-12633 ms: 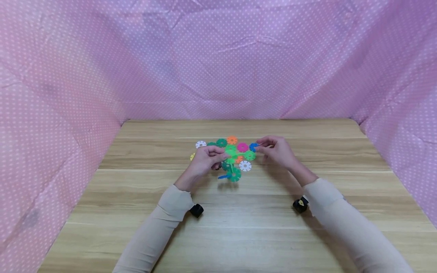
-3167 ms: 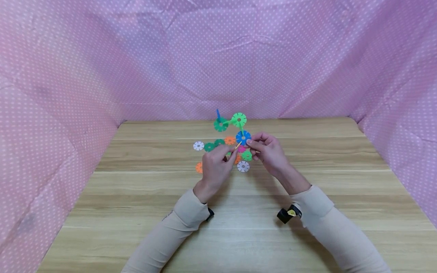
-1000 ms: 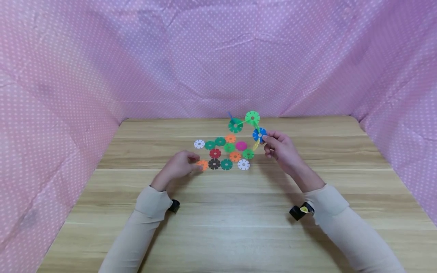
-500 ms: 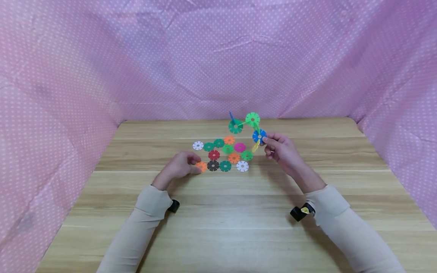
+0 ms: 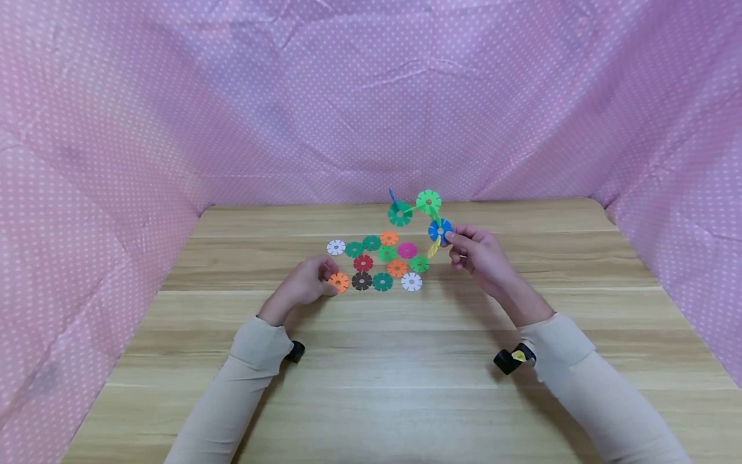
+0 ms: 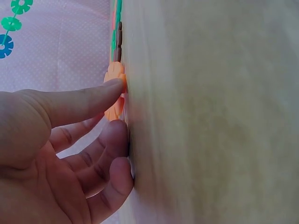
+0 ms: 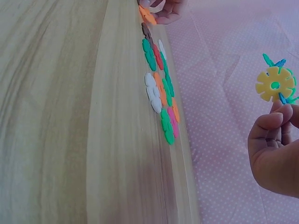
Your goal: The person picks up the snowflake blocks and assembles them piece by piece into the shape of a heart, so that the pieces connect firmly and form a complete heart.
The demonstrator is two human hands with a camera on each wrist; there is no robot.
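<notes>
In the head view my right hand (image 5: 481,254) holds a linked chain of notched plastic discs above the table, pinching its blue disc (image 5: 440,231). A yellow disc (image 7: 274,84) is slotted into that blue one. Beyond it the chain runs to light green discs, a dark green disc (image 5: 400,213) and another blue disc seen edge-on at the far end. My left hand (image 5: 308,281) pinches a loose orange disc (image 6: 115,71) at the left end of the group on the table; its thumb lies on the disc, and its other fingertips are at the tabletop.
Several loose discs lie flat mid-table, among them a brown disc (image 5: 362,281), a red disc (image 5: 363,263), a pink disc (image 5: 408,250) and a white disc (image 5: 412,281). Pink dotted cloth (image 5: 400,103) hangs behind and beside the wooden table (image 5: 371,386).
The yellow disc, earlier in my left hand, is now joined to the chain's blue disc. My left hand has since moved left to the orange disc, which has shifted slightly left.
</notes>
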